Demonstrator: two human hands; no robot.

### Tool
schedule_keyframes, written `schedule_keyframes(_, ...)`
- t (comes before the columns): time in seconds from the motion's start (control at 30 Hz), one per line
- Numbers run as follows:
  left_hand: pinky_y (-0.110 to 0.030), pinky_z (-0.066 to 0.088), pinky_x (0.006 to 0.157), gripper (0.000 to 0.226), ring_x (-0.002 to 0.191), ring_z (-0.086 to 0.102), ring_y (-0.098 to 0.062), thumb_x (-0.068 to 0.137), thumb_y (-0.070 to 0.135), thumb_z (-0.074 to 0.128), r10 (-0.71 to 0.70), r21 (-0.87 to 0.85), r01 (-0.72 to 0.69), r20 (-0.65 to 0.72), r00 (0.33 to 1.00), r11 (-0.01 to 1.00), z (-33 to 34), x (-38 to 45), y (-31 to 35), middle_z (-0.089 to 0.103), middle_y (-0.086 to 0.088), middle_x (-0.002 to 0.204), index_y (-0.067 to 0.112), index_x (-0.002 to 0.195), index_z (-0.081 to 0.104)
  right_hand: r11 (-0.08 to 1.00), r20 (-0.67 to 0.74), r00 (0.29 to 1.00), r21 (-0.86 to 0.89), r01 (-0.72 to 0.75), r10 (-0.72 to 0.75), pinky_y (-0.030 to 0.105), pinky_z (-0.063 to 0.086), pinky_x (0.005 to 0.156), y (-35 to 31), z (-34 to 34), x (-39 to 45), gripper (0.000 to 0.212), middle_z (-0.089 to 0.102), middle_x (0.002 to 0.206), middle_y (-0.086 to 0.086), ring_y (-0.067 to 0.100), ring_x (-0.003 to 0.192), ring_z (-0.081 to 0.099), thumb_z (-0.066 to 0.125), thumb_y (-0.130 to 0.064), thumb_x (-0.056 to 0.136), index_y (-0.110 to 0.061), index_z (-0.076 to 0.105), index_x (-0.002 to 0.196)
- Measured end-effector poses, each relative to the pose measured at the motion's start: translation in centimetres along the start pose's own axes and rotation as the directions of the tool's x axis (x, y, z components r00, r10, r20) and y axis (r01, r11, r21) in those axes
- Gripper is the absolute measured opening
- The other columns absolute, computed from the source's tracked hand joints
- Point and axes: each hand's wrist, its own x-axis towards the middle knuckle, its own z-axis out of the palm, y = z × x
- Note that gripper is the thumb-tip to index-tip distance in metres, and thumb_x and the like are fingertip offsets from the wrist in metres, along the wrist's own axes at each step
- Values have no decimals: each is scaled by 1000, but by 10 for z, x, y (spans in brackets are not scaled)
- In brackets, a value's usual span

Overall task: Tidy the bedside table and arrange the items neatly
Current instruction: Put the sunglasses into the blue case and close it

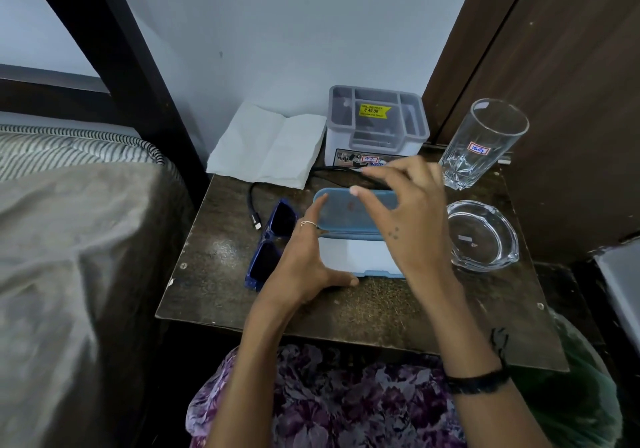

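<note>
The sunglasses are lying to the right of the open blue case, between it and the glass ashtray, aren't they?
No. The head view shows the sunglasses lying to the left of the open blue case; the glass ashtray sits on the case's other side.

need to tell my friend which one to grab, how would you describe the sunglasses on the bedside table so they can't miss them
On the dark bedside table, look left of the open blue case, just past the left hand. The sunglasses lie there near the black cable: the only blue-framed, dark-lensed thing.
</note>
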Motion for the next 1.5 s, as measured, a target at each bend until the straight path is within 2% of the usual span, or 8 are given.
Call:
schedule_keyframes(0.07,-33,36,107,115,127,39,-15,54,16,88,23,25,-22,-14,1000,999,2,1,-2,36,-1,139,21,144,16,978,94,974,69,198,-204,27,39,76,-24,8,4,18,61,85,3,20,86,47,66,-25,81,-15,74,93)
schedule_keyframes(0.17,-1,26,94,88,123,34,-8,66,24,79,79,234,-69,-33,996,970,4,1,-3,39,-8,138,7,138,32,909,308,855,111,403,-417,33,39,74,-52,24,12,12,62,81,1,23,83,51,68,-20,78,-19,76,87)
schedule_keyframes(0.37,-16,23,84,54,127,34,-18,86,21,55,63,297,-68,26,998,953,2,-3,-2,40,-10,134,8,134,34,853,632,675,-42,521,-381,29,29,82,-73,43,22,26,55,103,0,20,104,40,62,-17,86,-27,69,108)
schedule_keyframes(0.57,-3,15,79,71,117,31,-4,73,28,72,36,257,-34,0,999,966,5,-1,-1,39,4,126,13,133,35,845,673,620,15,534,-404,26,24,79,-73,40,31,11,52,96,-5,16,100,38,64,-25,82,-26,68,93)
schedule_keyframes(0.93,-21,33,102,104,122,42,-17,48,9,90,81,-49,-86,-91,993,995,6,6,-9,44,-4,131,13,134,31,966,325,921,213,148,-213,28,33,73,-30,-43,17,13,61,77,-20,4,80,38,62,-33,79,-26,71,86)
schedule_keyframes(1.03,-10,32,98,109,123,42,-14,47,1,89,96,-102,-105,-92,991,989,5,7,-7,41,1,131,16,137,29,980,366,926,198,23,-95,26,30,71,-4,-57,1,10,57,73,-27,-7,81,38,64,-33,80,-30,72,85)
schedule_keyframes(1.23,-32,45,97,103,116,48,-19,49,2,88,112,-103,-119,-67,991,988,2,4,-5,43,8,123,32,124,24,991,449,893,105,-88,31,30,27,76,37,-39,-23,11,53,68,-28,-4,84,37,63,-23,86,-28,72,89)
schedule_keyframes(1.5,2,41,71,87,90,51,20,55,-7,83,104,-114,-109,-48,993,988,1,2,0,38,22,104,20,113,24,992,413,910,91,-89,44,18,33,77,45,-27,-28,18,59,79,-22,12,85,43,59,-27,89,-24,73,98)
